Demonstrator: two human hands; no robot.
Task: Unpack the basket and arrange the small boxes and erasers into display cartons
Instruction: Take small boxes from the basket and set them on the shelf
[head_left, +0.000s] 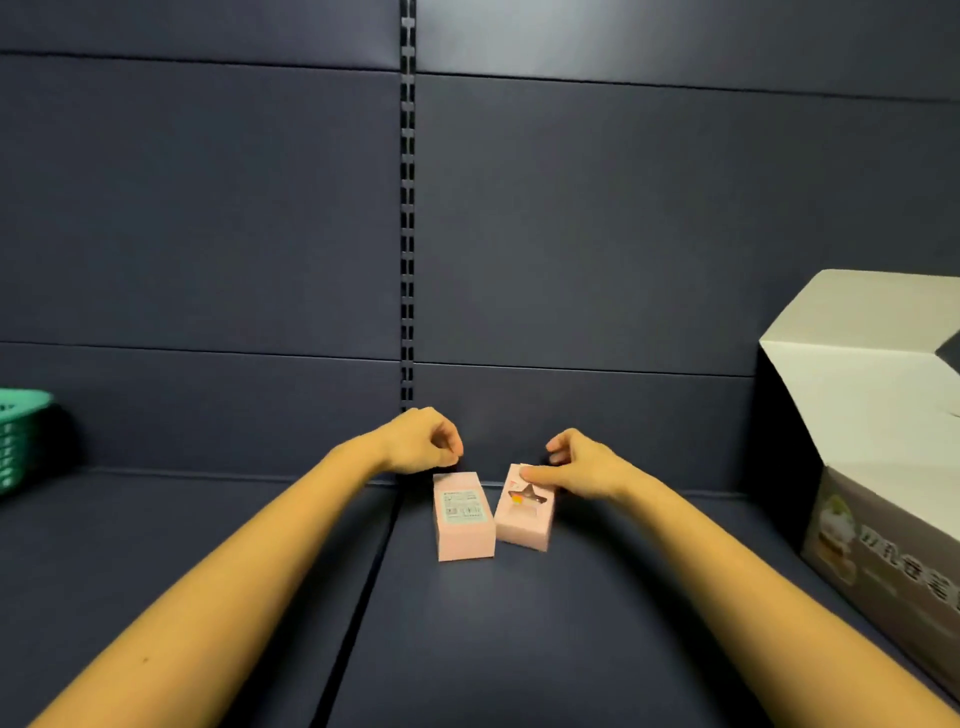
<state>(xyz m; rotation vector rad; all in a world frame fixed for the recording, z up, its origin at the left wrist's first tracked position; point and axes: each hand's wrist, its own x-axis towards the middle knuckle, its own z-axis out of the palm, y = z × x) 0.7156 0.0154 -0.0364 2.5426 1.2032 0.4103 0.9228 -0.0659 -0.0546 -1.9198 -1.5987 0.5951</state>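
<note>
count: small pink boxes x2, basket x1, display carton x1, hands x2.

label box (464, 514): pink, lies flat on dark blue shelf deck (519, 649), printed label side up, long axis running away from viewer. sits just r of the seam (363, 571) in the deck.

star box (524, 514): pink, star-shaped window on top, just beside label box on its r side. near ends touch or almost touch, can't tell which. skewed a little, far end leaning r.

left hand (423, 441): fingers curled in, thumb tip meeting forefinger, nothing seen between them. hangs just behind and above far end of label box; contact w/ box can't tell.

right hand (582, 467): thumb laid across top of star box at far end, other fingers curled round behind it, so hand grips that box. motion blur on fingertips.

hands apart, one per box, both forearms reaching in from the bottom corners.

basket (21, 431): green plastic, slotted wall, at far l edge of deck, mostly cut off; contents not visible.

display carton (857, 405): at r edge, white lid flap raised, printed grey front w/ cartoon figure; inside not visible. well apart from both boxes.

bkgd: dark back panel (571, 234), 1 slotted upright (408, 208) down the centre.
</note>
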